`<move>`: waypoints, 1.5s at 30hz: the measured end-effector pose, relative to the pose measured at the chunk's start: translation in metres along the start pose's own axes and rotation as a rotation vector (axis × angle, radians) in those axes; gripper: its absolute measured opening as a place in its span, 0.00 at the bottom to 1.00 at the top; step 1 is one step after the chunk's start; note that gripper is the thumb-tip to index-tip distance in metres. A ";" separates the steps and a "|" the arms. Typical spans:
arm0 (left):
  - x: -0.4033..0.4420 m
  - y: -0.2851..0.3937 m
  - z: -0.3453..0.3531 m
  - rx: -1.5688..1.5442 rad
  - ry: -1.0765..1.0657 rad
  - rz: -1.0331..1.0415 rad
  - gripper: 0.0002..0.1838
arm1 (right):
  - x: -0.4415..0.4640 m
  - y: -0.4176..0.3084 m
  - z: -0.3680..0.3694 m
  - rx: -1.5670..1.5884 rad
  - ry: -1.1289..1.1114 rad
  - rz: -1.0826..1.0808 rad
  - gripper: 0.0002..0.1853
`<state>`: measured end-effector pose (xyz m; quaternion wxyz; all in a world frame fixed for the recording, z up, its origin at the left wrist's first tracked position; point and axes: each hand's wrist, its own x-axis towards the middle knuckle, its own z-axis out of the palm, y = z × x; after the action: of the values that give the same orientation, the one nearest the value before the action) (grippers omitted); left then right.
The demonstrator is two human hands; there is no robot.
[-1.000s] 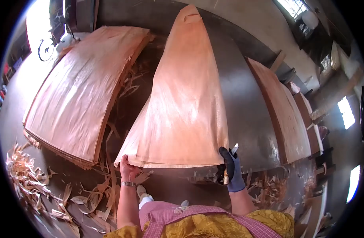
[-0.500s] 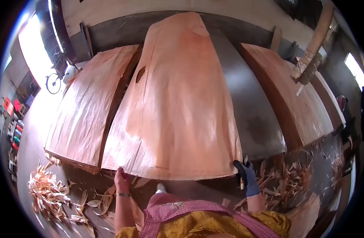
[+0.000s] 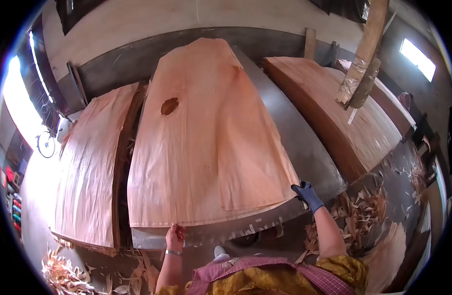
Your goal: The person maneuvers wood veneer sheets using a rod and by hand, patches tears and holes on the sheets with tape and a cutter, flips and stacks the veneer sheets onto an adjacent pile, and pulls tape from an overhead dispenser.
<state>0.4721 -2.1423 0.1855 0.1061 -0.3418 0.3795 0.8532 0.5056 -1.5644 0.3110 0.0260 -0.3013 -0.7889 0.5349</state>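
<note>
A wide, thin wood veneer sheet (image 3: 186,157) lies over a grey metal table (image 3: 304,128), with a dark hole (image 3: 170,106) in its upper left part. My bare left hand (image 3: 174,238), a metal watch band at the wrist, pinches the sheet's near edge. At the near right corner, my right hand (image 3: 308,195) in a blue and black glove grips the edge; a small tool is partly visible at that hand. The sheet's right part is folded or overlapped, with its lower edge slanting up toward my right hand.
Veneer stacks stand at the left (image 3: 88,172) and right (image 3: 334,108). Scraps (image 3: 63,270) litter the floor at left, with more scraps (image 3: 358,211) at right. A wooden post (image 3: 366,49) wrapped in plastic hangs over the right stack. A bicycle (image 3: 46,143) stands far left.
The sheet has spread out flatter over the table, and its hole now shows fully. My left hand has moved right along the near edge. My right hand has risen, lifting the right corner.
</note>
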 end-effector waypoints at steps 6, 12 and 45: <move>0.022 -0.038 0.037 0.048 0.003 -0.049 0.08 | 0.062 0.042 -0.027 -0.026 0.005 0.020 0.22; 0.018 -0.089 0.059 0.029 0.079 -0.078 0.09 | 0.083 0.072 -0.079 0.180 -0.132 0.169 0.22; 0.014 -0.124 0.077 0.012 0.181 0.070 0.07 | 0.033 0.104 -0.087 0.159 -0.027 0.086 0.17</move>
<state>0.4778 -2.0020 0.1420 0.0435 -0.4036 0.4043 0.8196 0.5563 -1.4501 0.2490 0.0163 -0.3245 -0.7308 0.6003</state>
